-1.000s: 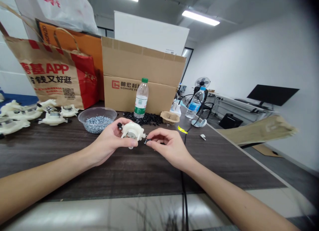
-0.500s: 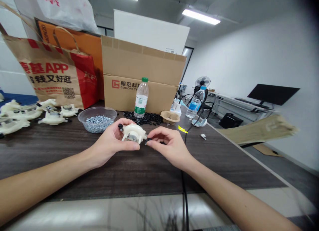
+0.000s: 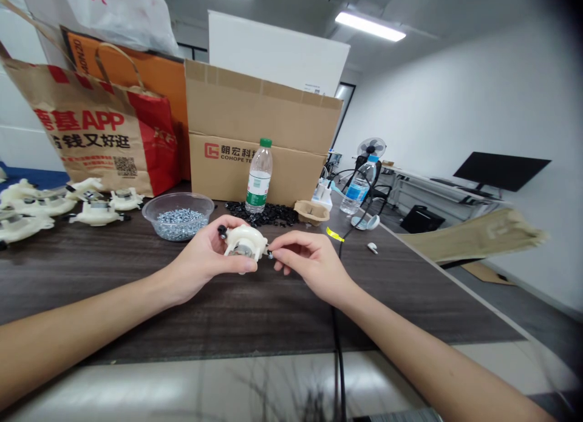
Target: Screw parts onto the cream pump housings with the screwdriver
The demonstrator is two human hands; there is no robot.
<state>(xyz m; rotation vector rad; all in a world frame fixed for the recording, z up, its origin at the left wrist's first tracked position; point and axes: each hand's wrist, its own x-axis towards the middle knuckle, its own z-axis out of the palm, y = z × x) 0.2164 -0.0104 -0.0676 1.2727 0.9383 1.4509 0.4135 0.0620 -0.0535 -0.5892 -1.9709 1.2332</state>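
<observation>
A cream-white plastic housing point(image 3: 248, 237) with a grey metal part in its middle is gripped in my left hand point(image 3: 214, 252), thumb across its front. On its left end sits a small black knob-like piece point(image 3: 221, 230). My right hand point(image 3: 314, 261) pinches at the housing's right lug, thumb and index finger closed on a small black piece point(image 3: 270, 252) with a shiny metal bit, perhaps a screw. The fingertips partly hide this piece. Both hands are raised above the dark table point(image 3: 218, 325).
Similar white housings point(image 3: 95, 213) lie at the left. A clear bowl point(image 3: 177, 218) holds small metal screws. Behind my hands are a pile of black pieces point(image 3: 285, 214), a green-capped bottle point(image 3: 259, 179) and a cardboard box point(image 3: 264, 118). A black cable point(image 3: 337, 331) crosses the table.
My right fingers have shifted slightly around the small black piece, with the lower fingers now showing beneath the thumb. My left hand keeps its hold on the housing. The view has tilted slightly.
</observation>
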